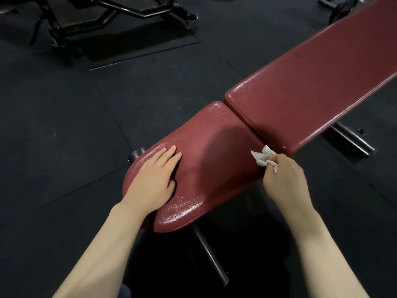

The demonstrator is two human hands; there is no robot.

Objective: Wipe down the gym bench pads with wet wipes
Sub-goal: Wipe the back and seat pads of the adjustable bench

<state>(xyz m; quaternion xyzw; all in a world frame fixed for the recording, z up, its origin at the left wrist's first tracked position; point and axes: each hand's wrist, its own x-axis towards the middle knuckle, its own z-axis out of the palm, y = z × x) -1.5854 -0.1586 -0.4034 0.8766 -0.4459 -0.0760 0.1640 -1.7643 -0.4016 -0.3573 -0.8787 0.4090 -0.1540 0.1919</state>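
A dark red bench stands in front of me, with a short seat pad [214, 147] close by and a long back pad [311, 82] running off to the upper right. My left hand [154, 179] lies flat on the near left part of the seat pad, fingers spread. My right hand [285, 175] holds a crumpled white wet wipe [263, 158] against the seat pad's right edge, near the gap between the two pads. The seat pad glistens with moisture at its near and left edges.
Black rubber mats [64, 125] cover the floor. The bench's black metal frame [209, 254] shows under the seat and its foot [352, 140] under the back pad. Another black machine frame [103, 16] stands at the upper left, and a weight plate [341, 9] sits top right.
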